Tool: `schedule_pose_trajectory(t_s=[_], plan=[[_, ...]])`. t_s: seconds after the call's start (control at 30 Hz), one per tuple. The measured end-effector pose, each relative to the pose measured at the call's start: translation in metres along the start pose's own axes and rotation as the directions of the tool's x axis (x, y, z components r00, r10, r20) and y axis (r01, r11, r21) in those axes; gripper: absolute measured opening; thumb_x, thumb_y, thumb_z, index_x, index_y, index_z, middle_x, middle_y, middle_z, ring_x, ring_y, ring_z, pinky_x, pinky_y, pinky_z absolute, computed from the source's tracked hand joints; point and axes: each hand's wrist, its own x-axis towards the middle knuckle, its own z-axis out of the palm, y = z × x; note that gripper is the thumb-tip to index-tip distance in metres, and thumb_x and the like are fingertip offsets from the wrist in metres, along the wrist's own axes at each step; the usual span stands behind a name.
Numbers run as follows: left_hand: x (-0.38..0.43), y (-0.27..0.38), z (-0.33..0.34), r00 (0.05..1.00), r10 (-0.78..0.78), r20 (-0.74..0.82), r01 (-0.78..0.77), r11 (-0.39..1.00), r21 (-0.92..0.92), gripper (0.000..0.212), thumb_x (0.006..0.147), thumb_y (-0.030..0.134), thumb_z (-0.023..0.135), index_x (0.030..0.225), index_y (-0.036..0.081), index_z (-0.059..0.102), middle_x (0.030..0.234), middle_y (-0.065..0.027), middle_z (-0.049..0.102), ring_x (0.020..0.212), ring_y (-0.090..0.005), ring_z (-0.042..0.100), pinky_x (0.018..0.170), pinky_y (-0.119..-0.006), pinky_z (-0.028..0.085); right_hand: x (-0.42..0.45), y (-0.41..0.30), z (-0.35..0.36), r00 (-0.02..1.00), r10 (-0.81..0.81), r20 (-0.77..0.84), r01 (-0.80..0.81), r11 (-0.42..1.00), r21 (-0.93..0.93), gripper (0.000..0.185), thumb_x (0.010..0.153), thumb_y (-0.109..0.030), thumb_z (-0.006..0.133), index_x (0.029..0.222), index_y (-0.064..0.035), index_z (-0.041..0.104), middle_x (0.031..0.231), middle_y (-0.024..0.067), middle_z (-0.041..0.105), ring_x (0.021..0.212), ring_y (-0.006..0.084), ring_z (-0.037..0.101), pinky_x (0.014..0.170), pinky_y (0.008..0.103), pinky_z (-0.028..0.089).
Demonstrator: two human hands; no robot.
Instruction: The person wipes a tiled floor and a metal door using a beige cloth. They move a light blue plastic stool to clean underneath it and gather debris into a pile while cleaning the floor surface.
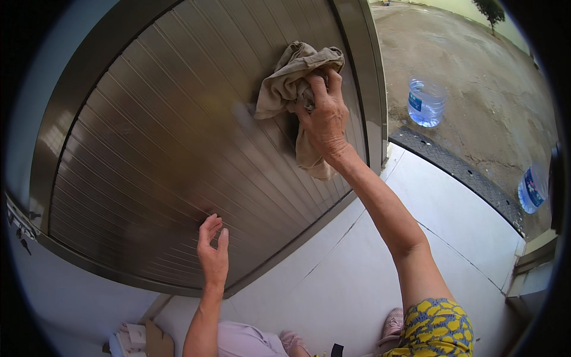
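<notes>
A crumpled beige cloth is bunched under my right hand, which presses it against the upper right part of a ribbed metal door panel. One end of the cloth hangs below my wrist along the panel. My left hand is raised near the lower part of the same panel, with its fingers curved, the thumb apart and nothing in it. Whether its fingertips touch the metal I cannot tell. A dark metal frame borders the panel.
Outside the doorway, two clear plastic containers with labels stand on wet concrete. A black ramp strip edges the white tiled floor. Keys hang at the door's left edge. A cardboard box sits at lower left.
</notes>
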Motion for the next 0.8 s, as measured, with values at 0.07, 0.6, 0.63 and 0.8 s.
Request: schedule_pose_trajectory(t_s=[0.07, 0.6, 0.63, 0.8], plan=[[0.0, -0.002, -0.002, 1.0, -0.018, -0.006, 0.018, 1.0, 0.01, 0.038, 0.093, 0.008, 0.061, 0.13, 0.001, 0.054, 0.125, -0.0121, 0.06, 0.115, -0.0233, 0.058, 0.103, -0.036, 0.044, -0.03, -0.008, 0.007, 0.994, -0.067, 0.091, 0.064, 0.997, 0.037, 0.059, 0.063, -0.001, 0.079, 0.116, -0.0131, 0.057, 0.132, 0.0164, 0.044, 0.111, 0.0374, 0.056, 0.079, 0.043, 0.056], [0.001, -0.01, 0.002, 0.998, -0.028, -0.057, 0.029, 0.999, 0.018, 0.036, 0.097, 0.01, 0.057, 0.132, 0.001, 0.054, 0.116, -0.0103, 0.062, 0.109, -0.0193, 0.058, 0.1, -0.034, 0.045, -0.076, 0.099, -0.02, 0.984, 0.118, 0.132, -0.098, 0.984, -0.149, 0.058, 0.068, -0.008, 0.079, 0.118, -0.0087, 0.048, 0.122, 0.0192, 0.044, 0.101, 0.0445, 0.058, 0.076, 0.0496, 0.053], [0.0, -0.011, 0.003, 0.998, -0.023, -0.066, 0.024, 1.0, 0.02, 0.036, 0.098, 0.01, 0.056, 0.132, 0.001, 0.054, 0.114, -0.0096, 0.061, 0.108, -0.0186, 0.058, 0.099, -0.034, 0.045, -0.083, 0.101, -0.018, 0.988, 0.112, 0.11, -0.096, 0.985, -0.143, 0.058, 0.068, -0.008, 0.079, 0.118, -0.0086, 0.048, 0.123, 0.0194, 0.043, 0.101, 0.0448, 0.058, 0.077, 0.0499, 0.052], [0.0, -0.015, -0.001, 0.997, -0.009, -0.074, 0.012, 0.999, 0.03, 0.035, 0.098, 0.01, 0.056, 0.132, 0.0, 0.054, 0.113, -0.0085, 0.061, 0.105, -0.0176, 0.058, 0.097, -0.032, 0.045, -0.181, 0.14, -0.022, 0.852, 0.441, 0.283, -0.384, 0.893, -0.234, 0.061, 0.068, -0.011, 0.079, 0.119, -0.0061, 0.045, 0.126, 0.0226, 0.041, 0.106, 0.0467, 0.055, 0.082, 0.0497, 0.052]])
